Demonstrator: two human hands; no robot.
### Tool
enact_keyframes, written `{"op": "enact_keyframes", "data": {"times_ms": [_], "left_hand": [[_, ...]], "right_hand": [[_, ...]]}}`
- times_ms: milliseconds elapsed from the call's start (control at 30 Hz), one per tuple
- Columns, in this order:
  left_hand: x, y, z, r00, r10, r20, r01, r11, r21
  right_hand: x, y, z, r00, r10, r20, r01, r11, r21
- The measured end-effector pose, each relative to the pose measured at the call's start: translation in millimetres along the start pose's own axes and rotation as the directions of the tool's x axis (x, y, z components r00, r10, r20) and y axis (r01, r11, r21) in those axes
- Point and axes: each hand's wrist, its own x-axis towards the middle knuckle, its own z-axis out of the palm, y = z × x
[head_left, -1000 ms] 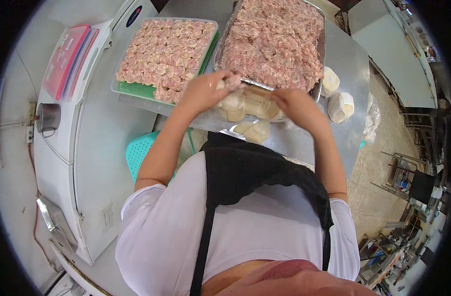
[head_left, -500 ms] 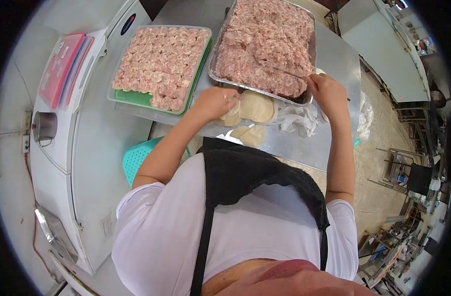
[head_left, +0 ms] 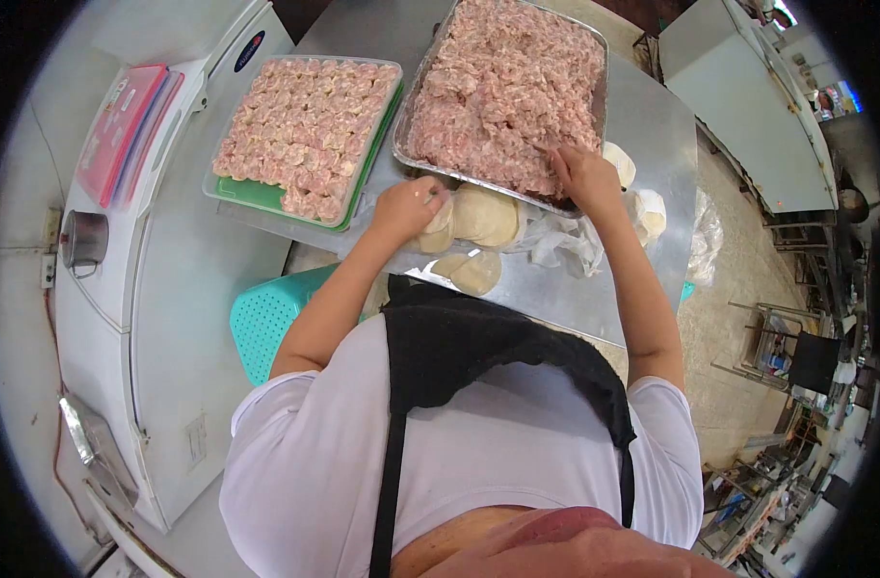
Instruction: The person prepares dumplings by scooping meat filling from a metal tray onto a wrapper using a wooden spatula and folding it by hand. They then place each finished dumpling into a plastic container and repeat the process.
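Wrapper [head_left: 441, 219] pinched by left hand [head_left: 404, 207], beside stack [head_left: 486, 216]; right hand [head_left: 582, 175] placed at mince [head_left: 502, 87] near edge, grip unreadable.

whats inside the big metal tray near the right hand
The metal tray is filled with pink minced meat. The right hand reaches into its near edge. The meat covers the tray's floor, so anything beneath cannot be seen.

Steel table [head_left: 654, 108], white freezer [head_left: 175, 299], teal stool [head_left: 266, 323].

Pale round wrappers [head_left: 480, 216] stacked flat just beside metal tray of pink minced filling [head_left: 502, 91], heaped, uneven
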Motion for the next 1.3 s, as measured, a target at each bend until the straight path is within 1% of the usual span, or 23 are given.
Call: {"op": "enact_keyframes", "data": {"times_ms": [133,233,333,400,467,533,567,633,667,733,767,833,867,933,1000,1033,1100,1133,1167,1200,1233,1267,1300], "left_hand": [[-12,29,-53,0.995,0.052,0.086,-0.044,0.994,-0.1],[16,44,-70,0.977,0.165,0.138,-0.117,0.945,-0.304],[61,49,-63,0.969,0.247,-0.03,-0.246,0.929,-0.278],[80,42,-47,0.767,0.518,-0.379,-0.526,0.845,0.091],[87,38,-49,0.767,0.533,-0.358,-0.53,0.84,0.115],[90,36,-59,0.769,0.543,-0.338,-0.529,0.837,0.14],[93,31,-67,0.823,0.519,-0.232,-0.49,0.854,0.173],[95,29,-81,0.866,0.484,-0.127,-0.455,0.867,0.205],[96,28,-88,0.874,0.477,-0.091,-0.448,0.864,0.229],[93,28,-96,0.882,0.468,-0.054,-0.443,0.862,0.247],[91,27,-99,0.903,0.428,-0.048,-0.407,0.885,0.227],[86,27,-107,0.922,0.385,-0.042,-0.37,0.907,0.203],[83,28,-112,0.941,0.337,0.042,-0.336,0.907,0.253],[81,22,-117,0.952,0.281,0.12,-0.305,0.903,0.303],[79,12,-116,0.866,0.499,-0.026,-0.479,0.845,0.239],[77,9,-112,0.867,0.497,-0.028,-0.477,0.846,0.236],[73,11,-99,0.88,0.46,-0.118,-0.463,0.886,0.0],[76,7,-84,0.88,0.461,-0.118,-0.464,0.886,0.001],[81,0,-64,0.976,0.212,-0.057,-0.216,0.882,-0.419],[82,6,-64,0.994,0.004,0.108,0.077,0.669,-0.739],[82,7,-67,0.945,-0.04,0.325,0.324,0.253,-0.912],[82,8,-71,0.946,-0.037,0.324,0.322,0.252,-0.912],[80,9,-76,0.946,0.012,0.325,0.325,0.014,-0.946]], "right_hand": [[-5,2,3,0.999,-0.012,0.04,0.012,1.0,-0.004],[-6,-18,-6,0.992,0.048,0.118,-0.054,0.997,0.049],[-12,-34,-11,0.977,0.134,0.164,-0.149,0.986,0.08],[-14,-36,-8,0.96,0.17,0.221,-0.212,0.961,0.179],[-15,-19,4,0.962,0.155,0.223,-0.203,0.956,0.211],[-12,-7,5,0.895,0.122,0.429,-0.362,0.76,0.539],[-11,-3,7,0.896,0.123,0.426,-0.36,0.762,0.539],[-9,-6,-2,0.714,0.203,0.67,-0.655,0.532,0.537],[-6,-5,-4,0.713,0.206,0.67,-0.656,0.533,0.534],[3,-6,-6,0.935,0.153,0.319,-0.305,0.805,0.509],[6,-9,-6,0.934,0.154,0.322,-0.307,0.806,0.506],[16,-23,-6,0.985,0.172,-0.009,-0.162,0.944,0.286],[18,-28,-1,0.985,0.171,-0.008,-0.162,0.945,0.283],[22,-39,17,0.998,0.055,-0.007,-0.055,0.997,0.047],[19,-58,26,0.991,0.117,0.064,-0.116,0.993,-0.017],[19,-69,24,0.985,0.148,0.084,-0.149,0.989,0.013],[19,-73,29,0.982,0.157,0.101,-0.166,0.982,0.089],[20,-66,33,0.982,0.157,0.1,-0.166,0.982,0.089],[20,-58,35,0.971,0.153,0.184,-0.194,0.953,0.232],[23,-57,28,0.956,0.14,0.258,-0.23,0.903,0.363],[22,-56,21,0.956,0.143,0.255,-0.231,0.904,0.359],[19,-55,14,0.865,0.229,0.447,-0.47,0.684,0.558],[18,-56,4,0.736,0.228,0.637,-0.67,0.373,0.641]]}}
